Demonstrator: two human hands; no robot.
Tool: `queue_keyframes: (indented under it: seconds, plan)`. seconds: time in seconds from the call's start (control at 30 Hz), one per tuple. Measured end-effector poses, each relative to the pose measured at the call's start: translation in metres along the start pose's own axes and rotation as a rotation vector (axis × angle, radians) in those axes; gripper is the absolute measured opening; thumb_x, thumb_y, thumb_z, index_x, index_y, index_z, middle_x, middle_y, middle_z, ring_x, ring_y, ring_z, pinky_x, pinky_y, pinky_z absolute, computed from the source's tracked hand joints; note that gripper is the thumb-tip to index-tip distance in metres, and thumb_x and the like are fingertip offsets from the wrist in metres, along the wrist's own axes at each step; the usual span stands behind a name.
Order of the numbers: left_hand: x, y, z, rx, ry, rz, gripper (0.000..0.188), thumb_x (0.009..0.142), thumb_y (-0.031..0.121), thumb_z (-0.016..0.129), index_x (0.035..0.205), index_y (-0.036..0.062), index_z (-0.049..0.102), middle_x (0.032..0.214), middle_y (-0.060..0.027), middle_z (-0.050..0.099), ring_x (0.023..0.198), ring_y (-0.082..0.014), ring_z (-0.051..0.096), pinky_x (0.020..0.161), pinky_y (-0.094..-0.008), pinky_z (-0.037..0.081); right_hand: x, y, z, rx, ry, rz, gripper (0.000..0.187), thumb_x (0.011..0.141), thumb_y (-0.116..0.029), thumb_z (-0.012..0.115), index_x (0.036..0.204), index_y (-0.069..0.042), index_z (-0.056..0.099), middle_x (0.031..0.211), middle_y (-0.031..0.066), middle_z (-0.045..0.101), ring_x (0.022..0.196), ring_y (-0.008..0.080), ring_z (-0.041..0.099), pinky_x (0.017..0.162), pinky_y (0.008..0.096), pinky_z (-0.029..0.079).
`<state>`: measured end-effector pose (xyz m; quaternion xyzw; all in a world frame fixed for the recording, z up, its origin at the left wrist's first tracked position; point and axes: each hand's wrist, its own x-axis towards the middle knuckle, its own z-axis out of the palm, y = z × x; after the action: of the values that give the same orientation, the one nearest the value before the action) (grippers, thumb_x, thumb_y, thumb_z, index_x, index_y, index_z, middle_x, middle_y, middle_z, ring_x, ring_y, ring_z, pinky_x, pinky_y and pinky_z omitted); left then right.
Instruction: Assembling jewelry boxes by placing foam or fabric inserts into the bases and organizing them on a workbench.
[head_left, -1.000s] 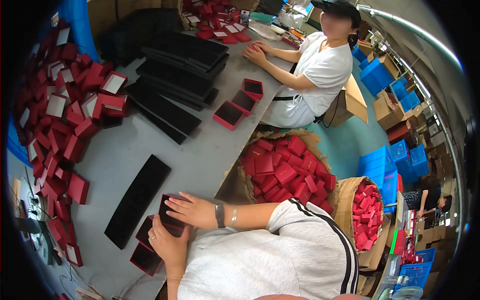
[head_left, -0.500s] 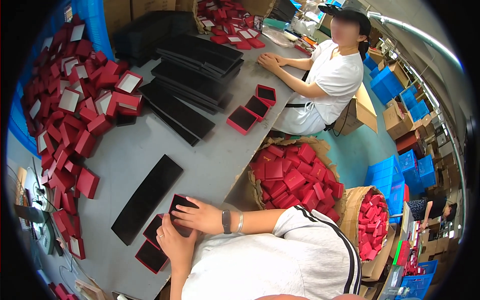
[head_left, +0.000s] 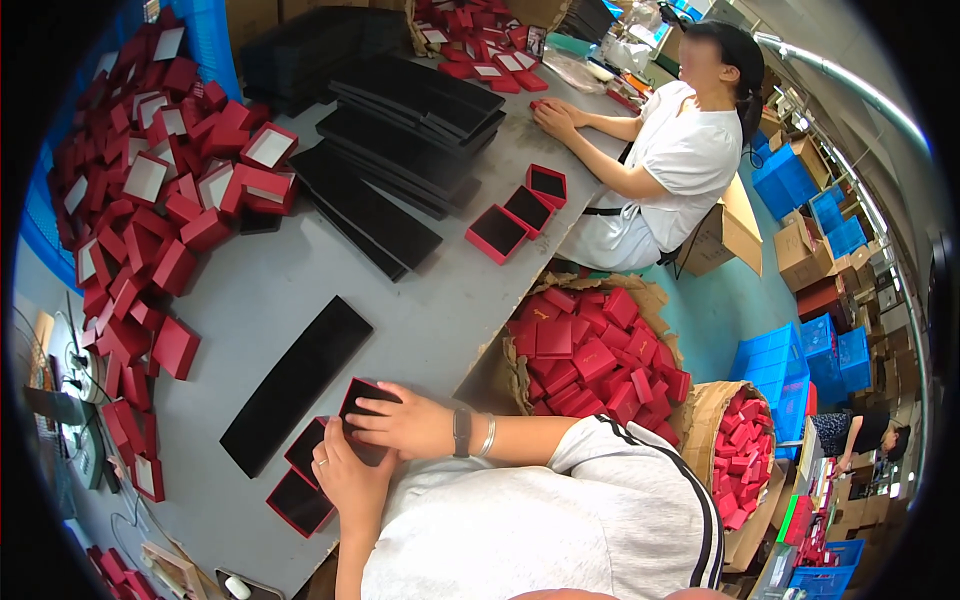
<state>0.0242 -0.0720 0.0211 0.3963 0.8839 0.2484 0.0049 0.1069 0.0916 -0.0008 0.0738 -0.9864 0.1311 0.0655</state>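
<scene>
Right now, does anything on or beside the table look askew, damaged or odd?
Yes: the cardboard bin beside the table has a ragged, torn-looking rim, and the stacked black strips are splayed at uneven angles. The red boxes heaped leftward lie jumbled. The open box under the hands shows no obvious damage.

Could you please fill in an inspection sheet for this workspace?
Surface: grey table, partly covered.
Job's things: three open, black-lined red boxes in a row; a flat black strip beside them.
Clutter: large pile of red boxes at the left; stacked black strips farther back.
Hands: left hand and right hand at the row's farthest box, fingers on it; grip cannot be told.
Cables: thin cords near a white power strip, left edge.
Surroundings: seated co-worker; cartons of red boxes beside the table; blue crates beyond.
</scene>
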Motion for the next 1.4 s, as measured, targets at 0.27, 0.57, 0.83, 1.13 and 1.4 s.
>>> queue_keyframes:
  seconds: [0.27, 0.57, 0.83, 1.13, 1.4]
  plan:
    - [-0.015, -0.007, -0.003, 0.043, 0.008, -0.028, 0.09, 0.059, 0.026, 0.09, 0.136, 0.0015, 0.051, 0.128, -0.0133, 0.062, 0.112, -0.0345, 0.058, 0.096, -0.0446, 0.045, -0.006, -0.017, 0.007, -0.002, 0.024, -0.091, 0.045, 0.084, -0.025, 0.067, 0.128, -0.014, 0.067, 0.142, 0.0021, 0.06, 0.139, 0.0221, 0.048, 0.12, 0.052, 0.029]
    - [0.008, -0.006, 0.009, -0.02, 0.039, 0.005, 0.092, 0.06, 0.035, 0.089, 0.138, 0.0046, 0.051, 0.135, -0.0093, 0.059, 0.112, -0.0286, 0.058, 0.091, -0.0404, 0.045, -0.027, -0.001, -0.012, 0.106, 0.138, 0.032, 0.024, 0.086, -0.014, 0.066, 0.109, -0.014, 0.071, 0.111, 0.0011, 0.066, 0.114, 0.0184, 0.06, 0.114, 0.0467, 0.034]
    - [-0.005, -0.014, 0.003, -0.044, 0.035, -0.018, 0.097, 0.059, 0.041, 0.092, 0.139, 0.0057, 0.051, 0.131, -0.0078, 0.058, 0.109, -0.0259, 0.056, 0.088, -0.0385, 0.044, -0.018, 0.014, -0.013, 0.062, 0.065, 0.087, 0.023, 0.083, -0.011, 0.072, 0.106, -0.014, 0.07, 0.109, 0.0022, 0.063, 0.111, 0.0218, 0.06, 0.116, 0.0519, 0.029]
    - [-0.05, -0.053, -0.096, -0.601, 0.408, -0.343, 0.049, 0.077, 0.005, 0.081, 0.123, 0.0003, 0.064, 0.085, -0.0053, 0.057, 0.077, -0.0148, 0.053, 0.072, -0.0263, 0.043, 0.001, 0.012, -0.029, 0.131, 0.152, 0.056, 0.032, 0.083, -0.015, 0.075, 0.114, -0.011, 0.068, 0.112, 0.0043, 0.063, 0.111, 0.0223, 0.06, 0.11, 0.0465, 0.038]
    - [-0.084, -0.085, -0.078, 0.067, -0.139, -0.468, 0.064, 0.072, 0.014, 0.085, 0.133, 0.0203, 0.065, 0.102, -0.008, 0.064, 0.096, -0.0306, 0.06, 0.083, -0.0425, 0.052, 0.05, -0.041, 0.014, 0.169, 0.123, 0.128, 0.048, 0.086, -0.017, 0.072, 0.132, -0.011, 0.06, 0.136, 0.0152, 0.054, 0.12, 0.0331, 0.054, 0.097, 0.043, 0.049]
